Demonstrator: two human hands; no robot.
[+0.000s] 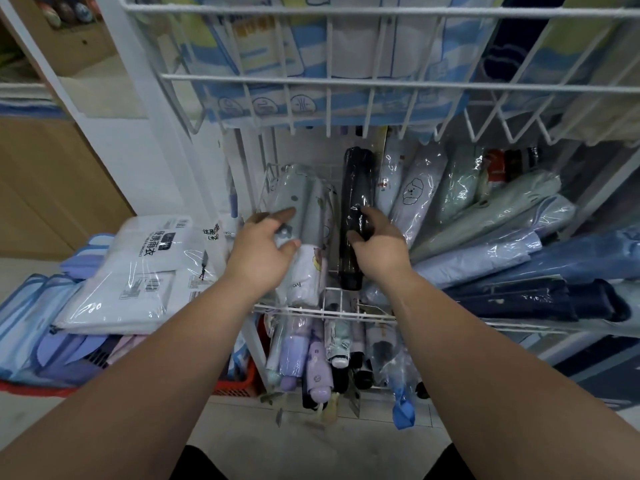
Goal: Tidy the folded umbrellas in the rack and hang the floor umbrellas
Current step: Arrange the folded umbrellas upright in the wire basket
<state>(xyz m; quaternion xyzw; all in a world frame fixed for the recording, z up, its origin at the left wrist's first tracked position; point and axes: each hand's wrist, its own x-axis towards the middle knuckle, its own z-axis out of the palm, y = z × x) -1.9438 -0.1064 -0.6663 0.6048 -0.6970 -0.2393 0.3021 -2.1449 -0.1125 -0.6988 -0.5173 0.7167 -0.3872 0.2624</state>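
Both hands reach into the middle shelf: the left hand point(263, 251) holds a grey umbrella point(294, 188) between forefinger and thumb, and the right hand point(377, 244) wraps its fingers round a black umbrella point(358, 181) standing almost upright just beside it. Around them, the white wire rack point(322, 311) fills most of the view, with a top basket point(311, 77) of flat blue packs overhead. Folded umbrellas in clear sleeves point(502, 230) lie slanted across the shelf to the right. Bagged raincoats point(138, 265) are stacked left of the rack. More small umbrellas point(311, 355) stand in the bottom basket, beside a red crate point(239, 386).
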